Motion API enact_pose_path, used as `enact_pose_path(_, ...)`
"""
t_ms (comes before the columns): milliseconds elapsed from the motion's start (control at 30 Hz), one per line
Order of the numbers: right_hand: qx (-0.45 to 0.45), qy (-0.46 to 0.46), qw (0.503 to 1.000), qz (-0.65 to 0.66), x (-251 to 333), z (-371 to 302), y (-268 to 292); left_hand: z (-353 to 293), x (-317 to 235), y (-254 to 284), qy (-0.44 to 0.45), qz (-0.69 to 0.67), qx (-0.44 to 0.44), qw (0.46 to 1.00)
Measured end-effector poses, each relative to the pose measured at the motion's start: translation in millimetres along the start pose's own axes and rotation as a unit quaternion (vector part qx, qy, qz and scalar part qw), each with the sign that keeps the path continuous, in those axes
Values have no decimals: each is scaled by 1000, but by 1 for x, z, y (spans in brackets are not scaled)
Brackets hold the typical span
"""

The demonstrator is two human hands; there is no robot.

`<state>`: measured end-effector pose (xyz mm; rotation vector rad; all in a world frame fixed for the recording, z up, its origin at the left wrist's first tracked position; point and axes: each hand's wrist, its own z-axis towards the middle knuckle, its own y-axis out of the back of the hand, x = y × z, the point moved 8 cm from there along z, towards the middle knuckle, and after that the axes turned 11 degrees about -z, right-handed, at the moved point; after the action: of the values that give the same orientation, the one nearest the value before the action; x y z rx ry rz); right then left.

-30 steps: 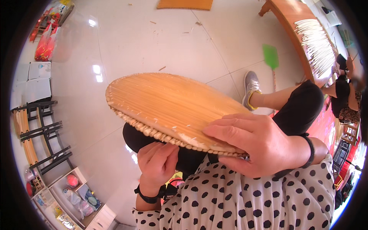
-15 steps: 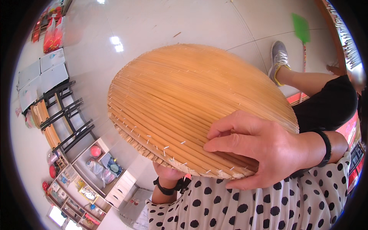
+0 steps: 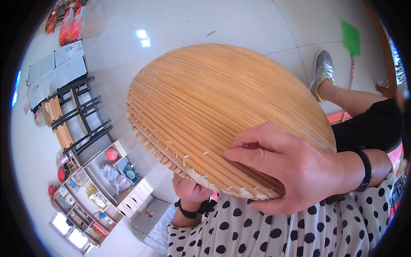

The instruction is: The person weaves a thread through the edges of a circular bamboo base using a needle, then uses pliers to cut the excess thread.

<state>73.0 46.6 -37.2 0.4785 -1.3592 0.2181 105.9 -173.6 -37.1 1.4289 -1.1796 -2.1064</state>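
Note:
A round, flat tray of tan plant stalks [image 3: 205,107] is tilted in front of my lap. Short white thread stitches show along its near rim, where a second layer of cut stalk ends peeks out below. My right hand [image 3: 291,171] lies over the near right edge, its curled fingertips pressed to the stalks and its thumb at the rim, gripping the tray. Under the near left rim is my left hand [image 3: 195,190], closed, its fingers partly hidden by the tray; what they hold cannot be made out. Both wrists wear black bands.
Pale tiled floor [image 3: 180,25] lies beyond the tray. A green fly swatter [image 3: 352,38] and a foot in a grey shoe [image 3: 323,70] are at the far right. On the left stand folded black-legged furniture [image 3: 81,115] and a shelf unit [image 3: 87,205] with bags and small goods.
The view has shifted slightly, so the surroundings sit further right. The tray's far side tips a little, and more of my left hand shows below the rim. My right hand keeps its grip.

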Motion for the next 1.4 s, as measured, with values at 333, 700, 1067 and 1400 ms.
enact_pose_path(333,11,17,1000,19,1,24,-12,0,8,25,55,17,-42,997)
enact_pose_path(700,-13,2,1000,-17,-2,48,-26,24,26,32,32,-56,-79,995)
enact_pose_path(1067,-33,15,999,3,-5,57,-28,36,30,38,71,-22,-91,993)
enact_pose_path(1400,-39,23,999,9,-5,55,-26,37,40,41,107,-6,-101,989)
